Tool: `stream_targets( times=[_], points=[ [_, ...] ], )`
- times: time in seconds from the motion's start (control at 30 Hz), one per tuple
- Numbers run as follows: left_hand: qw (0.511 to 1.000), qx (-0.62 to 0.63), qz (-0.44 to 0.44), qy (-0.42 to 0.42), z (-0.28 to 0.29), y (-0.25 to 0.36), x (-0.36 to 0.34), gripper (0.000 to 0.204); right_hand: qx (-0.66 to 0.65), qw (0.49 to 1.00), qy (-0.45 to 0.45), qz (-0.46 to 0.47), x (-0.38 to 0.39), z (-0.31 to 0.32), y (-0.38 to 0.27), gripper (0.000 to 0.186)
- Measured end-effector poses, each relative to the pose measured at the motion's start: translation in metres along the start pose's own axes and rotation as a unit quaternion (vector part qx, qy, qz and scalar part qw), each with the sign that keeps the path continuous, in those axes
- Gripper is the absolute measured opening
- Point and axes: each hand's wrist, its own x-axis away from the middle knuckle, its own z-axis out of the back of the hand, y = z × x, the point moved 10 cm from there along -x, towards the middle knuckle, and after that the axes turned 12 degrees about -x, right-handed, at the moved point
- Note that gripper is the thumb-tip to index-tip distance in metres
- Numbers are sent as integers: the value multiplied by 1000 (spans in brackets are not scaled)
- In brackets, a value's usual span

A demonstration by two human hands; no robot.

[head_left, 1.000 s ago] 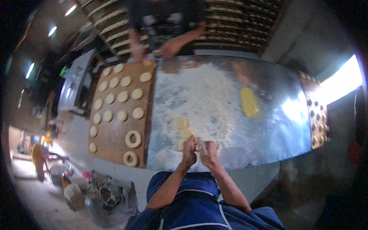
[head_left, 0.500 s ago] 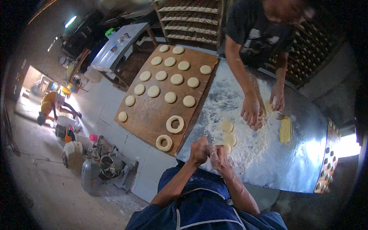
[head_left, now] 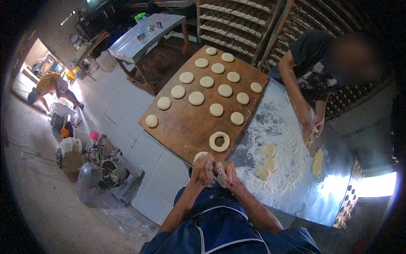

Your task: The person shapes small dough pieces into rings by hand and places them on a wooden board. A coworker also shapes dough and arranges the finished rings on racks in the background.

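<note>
My left hand (head_left: 204, 171) is closed at the near edge of a wooden board (head_left: 169, 131), its fingertips almost meeting those of my right hand (head_left: 225, 173), also closed. What they hold, if anything, is hidden. A pale dough piece (head_left: 199, 155) lies partly covered behind my left hand. A dough ring (head_left: 213, 141) rests just above my hands, and several flat dough rounds (head_left: 196, 98) are spread over the board. To the right, a small group of rounds (head_left: 270, 164) lies on the floury metal table (head_left: 315, 203).
A co-worker's hands (head_left: 315, 125) are at the table's right, near a yellow slab (head_left: 318, 163). Wooden racks (head_left: 232, 19) of dough stand behind. A mixer (head_left: 112, 175) and containers (head_left: 69, 150) sit on the left floor; another person (head_left: 53, 89) bends beyond, near a steel table (head_left: 144, 29).
My view has swung left. My hands have moved from the floured metal to the board's near edge, close to the rings. The co-worker has leaned over the table and brought both hands together.
</note>
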Motion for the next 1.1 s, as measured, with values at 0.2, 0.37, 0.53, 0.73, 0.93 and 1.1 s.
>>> stream_targets(
  times=[0.2, 0.37, 0.53, 0.73, 0.93, 1.1],
  points=[
    [994, 102, 3, 41, 60, -26, -7, 33, -112, 987, -112, -34, -31, -72, -15, 31],
    [943, 277, 185, 24, 80, -99, -24, 49, -107, 982, -102, -113, -57, -96, -11, 31],
    [972, -138, 190, -28, 96, -107, -75, 34, 209, 963, 21, -169, -89, -72, 13, 62],
    [988, -144, -13, -52, 87, -76, -82, 21, 188, 935, 166, -249, -1, 35, -18, 64],
    [985, -174, -14, -15, 66, -118, -52, 26, 344, 825, 352, -279, 148, 191, 45, 48],
    [978, -194, -80, -2, 54, -11, -58, 32, 382, 827, 327, -251, 146, 211, 56, 29]
  ],
)
